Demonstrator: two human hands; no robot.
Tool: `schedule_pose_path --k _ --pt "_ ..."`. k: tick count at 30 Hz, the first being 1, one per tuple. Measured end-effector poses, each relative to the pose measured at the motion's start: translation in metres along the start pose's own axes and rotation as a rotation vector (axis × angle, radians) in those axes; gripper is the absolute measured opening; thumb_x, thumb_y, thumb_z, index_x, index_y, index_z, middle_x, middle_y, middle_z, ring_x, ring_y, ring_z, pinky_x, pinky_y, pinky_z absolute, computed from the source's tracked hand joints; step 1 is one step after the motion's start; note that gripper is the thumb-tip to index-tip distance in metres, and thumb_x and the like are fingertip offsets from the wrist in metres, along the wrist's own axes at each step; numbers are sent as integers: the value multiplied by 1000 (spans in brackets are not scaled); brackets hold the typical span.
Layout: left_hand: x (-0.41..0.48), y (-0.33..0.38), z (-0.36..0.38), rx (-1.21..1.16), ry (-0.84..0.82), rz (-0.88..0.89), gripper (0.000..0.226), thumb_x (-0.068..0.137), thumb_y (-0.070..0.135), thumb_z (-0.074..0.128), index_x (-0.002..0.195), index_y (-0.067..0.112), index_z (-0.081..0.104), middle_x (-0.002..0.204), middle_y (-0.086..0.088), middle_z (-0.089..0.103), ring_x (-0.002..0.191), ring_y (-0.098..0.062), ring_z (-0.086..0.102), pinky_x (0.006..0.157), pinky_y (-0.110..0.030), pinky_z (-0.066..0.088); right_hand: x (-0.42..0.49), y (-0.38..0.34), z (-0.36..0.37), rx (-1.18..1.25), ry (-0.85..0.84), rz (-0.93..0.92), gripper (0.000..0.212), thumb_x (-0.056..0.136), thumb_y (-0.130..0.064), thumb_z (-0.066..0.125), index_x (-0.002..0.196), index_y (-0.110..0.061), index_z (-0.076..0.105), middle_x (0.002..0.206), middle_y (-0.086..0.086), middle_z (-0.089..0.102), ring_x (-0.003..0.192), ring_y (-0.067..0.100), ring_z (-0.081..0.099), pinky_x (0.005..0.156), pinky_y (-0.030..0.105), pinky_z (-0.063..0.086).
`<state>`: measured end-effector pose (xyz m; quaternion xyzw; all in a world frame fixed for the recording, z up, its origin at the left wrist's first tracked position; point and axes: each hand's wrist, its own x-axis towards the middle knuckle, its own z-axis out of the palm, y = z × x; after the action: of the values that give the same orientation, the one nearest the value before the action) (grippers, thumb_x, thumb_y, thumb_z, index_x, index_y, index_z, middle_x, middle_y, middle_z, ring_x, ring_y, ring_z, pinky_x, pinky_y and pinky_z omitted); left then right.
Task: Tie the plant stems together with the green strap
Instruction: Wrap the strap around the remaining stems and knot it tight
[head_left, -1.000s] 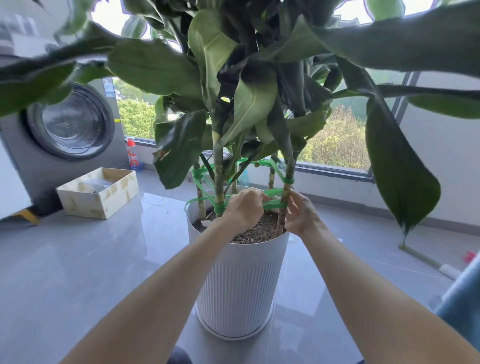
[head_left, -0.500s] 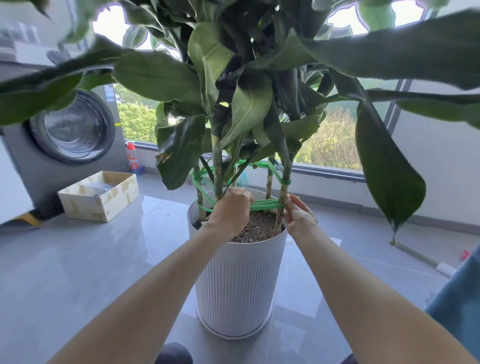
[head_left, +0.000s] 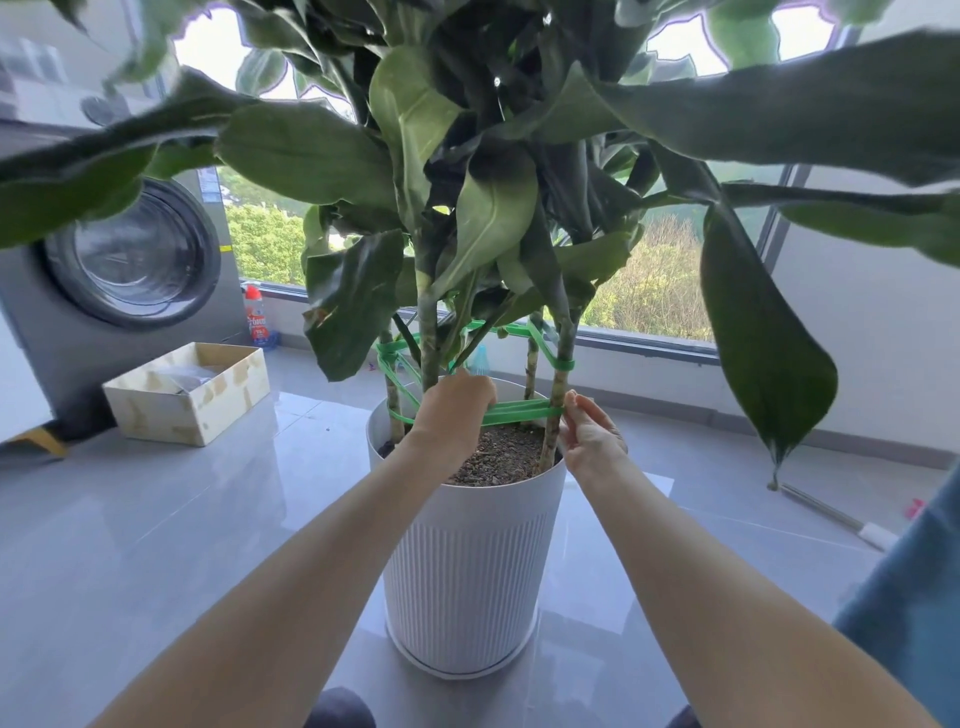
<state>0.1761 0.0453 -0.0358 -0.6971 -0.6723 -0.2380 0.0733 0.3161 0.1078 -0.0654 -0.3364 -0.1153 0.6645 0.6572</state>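
Observation:
A tall leafy plant stands in a ribbed white pot (head_left: 467, 571) on the floor. Several thin stems (head_left: 557, 395) rise from the soil. A green strap (head_left: 519, 412) winds around them in loops at two heights. My left hand (head_left: 452, 410) is curled around the strap near the middle stem, just above the soil. My right hand (head_left: 589, 434) pinches the strap where it passes the right stem, fingers pointing up beside that stem. The strap runs taut between the two hands.
A washing machine (head_left: 124, 260) stands at the left with an open cardboard box (head_left: 192, 389) before it. A spray bottle (head_left: 255, 322) sits by the window ledge. A white rod (head_left: 836, 519) lies on the tiles at right. Large leaves hang low overhead.
The view has drifted slightly. My right hand has opened its fingers more along the right stem, and my left hand has shifted a little up along the strap.

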Motion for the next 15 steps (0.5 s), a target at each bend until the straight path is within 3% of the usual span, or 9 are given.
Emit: schedule_pose_path --k 3,6,8,11,13,15 --pt "5 1 0 -1 1 -18 20 83 -11 59 88 5 68 87 -7 69 83 -23 66 83 -38 55 -1 -1 4 -13 48 4 19 77 9 67 63 -3 61 45 4 63 61 19 63 71 30 57" --pt "7 0 1 6 14 -21 14 85 -6 59 86 5 68 84 -6 68 80 -22 66 83 -37 54 0 1 8 -48 84 -18 22 79 8 66 63 -5 59 39 0 59 43 12 61 43 19 51" --pt "8 0 2 15 14 -24 15 85 -4 60 92 6 69 88 -7 70 82 -21 66 84 -37 55 3 3 10 -53 100 -30 24 80 8 64 62 -6 59 38 -1 58 34 8 57 36 17 47" --pt "8 1 0 34 19 -23 13 86 -1 62 93 7 69 88 -6 70 81 -20 66 82 -36 55 7 5 12 -69 107 -54 25 82 8 64 62 -6 59 38 -3 58 33 7 57 40 17 50" --pt "8 1 0 43 17 -20 13 85 -1 63 94 7 68 88 -6 69 81 -19 66 81 -36 55 6 6 13 -77 102 -55 24 82 7 64 63 -6 59 40 -2 60 36 8 58 51 21 55" --pt "9 1 0 43 5 -18 15 84 -2 64 97 6 67 89 -7 70 83 -20 67 81 -36 56 5 6 12 -70 95 -41 22 82 7 64 64 -5 60 53 3 65 47 14 62 58 26 57"
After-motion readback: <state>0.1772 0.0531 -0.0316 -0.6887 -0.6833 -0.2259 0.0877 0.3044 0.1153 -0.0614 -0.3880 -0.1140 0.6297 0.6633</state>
